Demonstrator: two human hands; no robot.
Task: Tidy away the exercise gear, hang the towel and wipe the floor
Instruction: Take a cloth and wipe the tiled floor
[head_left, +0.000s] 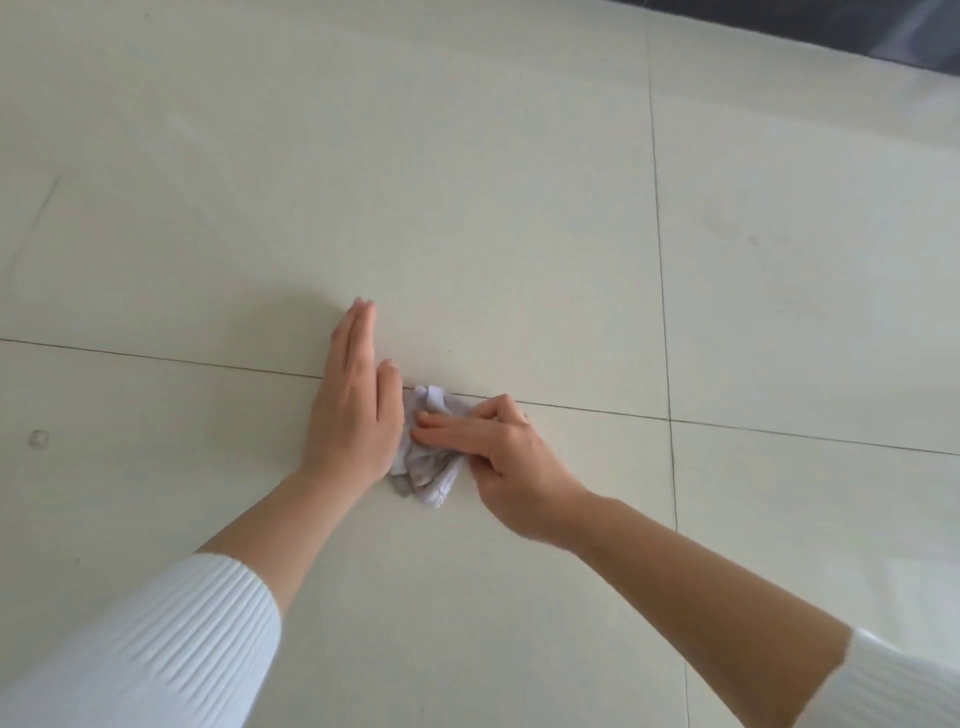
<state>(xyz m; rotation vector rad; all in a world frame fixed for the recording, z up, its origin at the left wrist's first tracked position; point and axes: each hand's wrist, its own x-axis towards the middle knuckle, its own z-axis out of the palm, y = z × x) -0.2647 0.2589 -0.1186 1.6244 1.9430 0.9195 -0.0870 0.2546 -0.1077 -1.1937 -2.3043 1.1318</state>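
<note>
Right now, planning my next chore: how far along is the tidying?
Done: tidying and hanging cannot be judged here. In hand: right hand grips the cloth on the floor, left hand flat beside it. Left: a small scrap lies on the tiles, far left.

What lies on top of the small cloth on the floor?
The right hand holds the cloth, two fingers across its top. The left hand lies flat beside it. The floor under it is hidden.

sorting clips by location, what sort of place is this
Probably an indoor room, likely a home: large glossy cream floor tiles with thin dark grout lines, and a dark strip along the far right edge. The right hand grips a crumpled white cloth on them.
</note>
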